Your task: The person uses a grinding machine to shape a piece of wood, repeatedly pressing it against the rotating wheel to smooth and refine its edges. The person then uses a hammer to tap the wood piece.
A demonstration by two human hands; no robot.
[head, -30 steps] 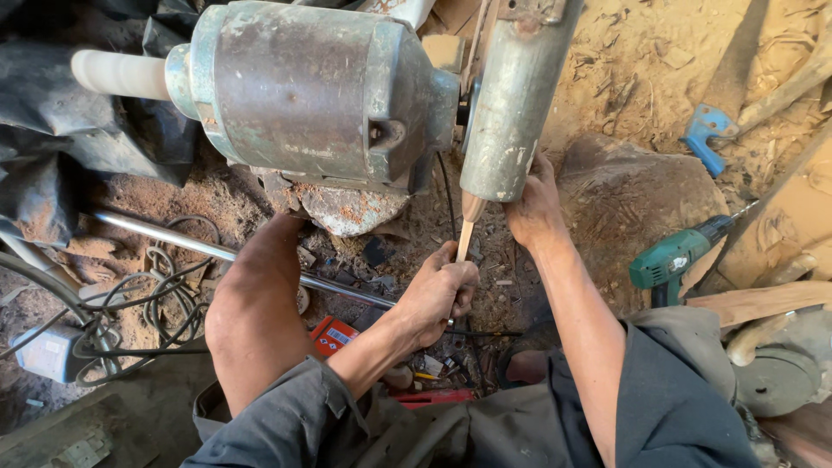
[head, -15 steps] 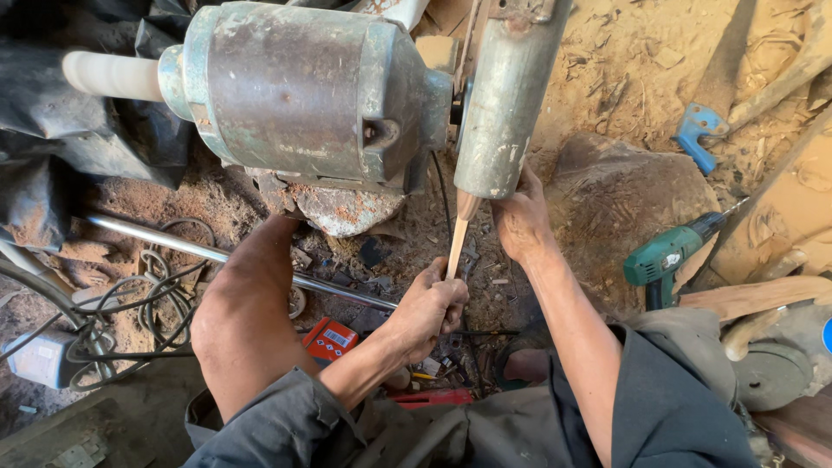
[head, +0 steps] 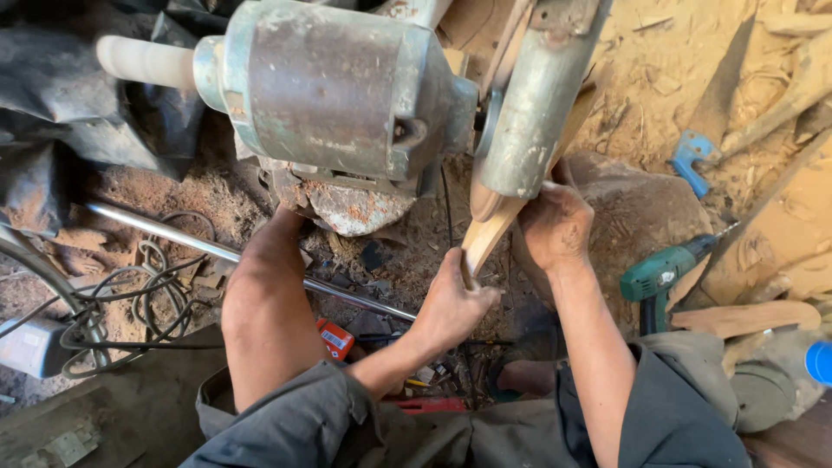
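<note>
The wood strip, pale and slightly curved, runs up from the lower middle of the view to the underside of the grey wheel guard, where its top end disappears. That angle looks chosen to feed the strip's upper part against whatever turns inside the guard; the contact itself is hidden.

The left hand grips the strip's lower end, fingers curled tight around it, seemingly to steer and push it upward. The right hand sits higher, just beside the guard's lower edge, fingers wrapped onto the strip from the right, probably to press it sideways and steady it near the working point. Two hands well apart on a thin piece give control over its tilt.

The guard hangs off the right side of a heavy, rusted motor, whose pale shaft sticks out to the left. The motor rests on a chipped base above dirt covered in sawdust.

A bare knee rises between the motor and the left forearm, crowding that arm's room to move left. A metal rod lies diagonally on the ground behind the knee, and loose cables coil at the left. A small orange box lies below the knee. To the right, a green drill lies near the right forearm, a blue clamp farther off in the sawdust, and a wood offcut beyond the drill.
</note>
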